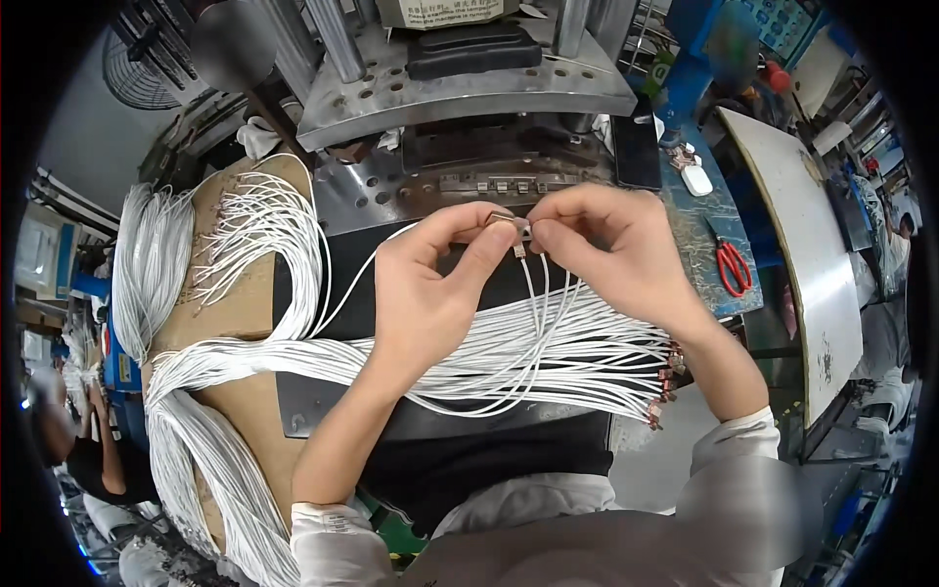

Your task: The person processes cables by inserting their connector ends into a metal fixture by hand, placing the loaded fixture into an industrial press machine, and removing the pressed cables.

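My left hand and my right hand meet in front of a metal press, each with thumb and forefinger pinched. Between the fingertips is the small metal end of a white cable, mostly covered by the fingers. Just below it hangs another cable connector on a thin white cable. Beneath my hands a thick bundle of white cables lies across a dark surface, its copper-coloured connector ends gathered at the right.
The press has steel columns and a lower die with several slots. More white cables lie on brown board at left. Red-handled cutters and a white rounded object rest on a blue bench. Another person is far left.
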`<action>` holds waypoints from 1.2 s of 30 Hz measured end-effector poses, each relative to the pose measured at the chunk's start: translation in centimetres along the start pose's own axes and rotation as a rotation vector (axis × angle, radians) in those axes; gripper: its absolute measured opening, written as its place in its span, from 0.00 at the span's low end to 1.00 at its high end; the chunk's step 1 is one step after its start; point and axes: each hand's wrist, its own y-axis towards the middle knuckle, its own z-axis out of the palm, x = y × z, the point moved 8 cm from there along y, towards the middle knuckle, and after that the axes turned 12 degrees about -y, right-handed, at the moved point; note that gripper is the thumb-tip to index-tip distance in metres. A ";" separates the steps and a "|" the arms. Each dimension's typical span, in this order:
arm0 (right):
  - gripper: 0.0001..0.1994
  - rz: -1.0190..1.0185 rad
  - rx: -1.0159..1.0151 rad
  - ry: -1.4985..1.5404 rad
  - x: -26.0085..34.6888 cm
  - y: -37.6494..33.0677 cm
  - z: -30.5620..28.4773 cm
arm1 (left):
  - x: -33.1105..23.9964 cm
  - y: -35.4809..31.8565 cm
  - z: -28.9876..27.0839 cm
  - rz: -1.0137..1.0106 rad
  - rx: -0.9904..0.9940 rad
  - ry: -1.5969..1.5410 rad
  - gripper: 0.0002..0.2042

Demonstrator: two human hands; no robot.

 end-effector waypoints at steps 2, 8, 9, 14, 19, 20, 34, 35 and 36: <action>0.04 -0.027 0.001 0.015 0.0 0.0 -0.1 | 0.0 -0.1 0.0 0.010 -0.001 0.026 0.10; 0.04 -0.218 -0.057 -0.244 1.8 0.2 -0.2 | -0.3 -0.4 0.0 0.122 -0.096 0.131 0.08; 0.03 -0.346 -0.135 -0.335 2.4 0.1 -0.3 | -0.3 -0.4 -0.1 0.122 -0.097 0.130 0.08; 0.02 -0.400 -0.009 -0.505 1.8 -1.2 -1.0 | -4.3 -1.3 -4.5 0.453 -0.238 0.662 0.08; 0.02 0.281 0.455 -0.782 -9.4 -4.2 -8.2 | -7.0 -4.0 -19.6 0.312 -0.565 1.273 0.13; 0.05 0.116 0.328 -0.799 -8.9 -3.3 -8.2 | -7.3 -3.6 -14.7 0.448 -0.482 1.363 0.15; 0.17 0.140 0.540 -0.244 -9.9 2.6 1.7 | 3.7 -2.8 7.9 0.233 0.288 1.115 0.21; 0.17 0.142 0.537 -0.242 -10.4 3.3 1.7 | 3.6 -2.8 7.9 0.234 0.292 1.115 0.21; 0.17 0.142 0.493 -0.171 -10.7 4.3 1.4 | 3.7 -3.1 7.9 0.194 0.323 1.073 0.19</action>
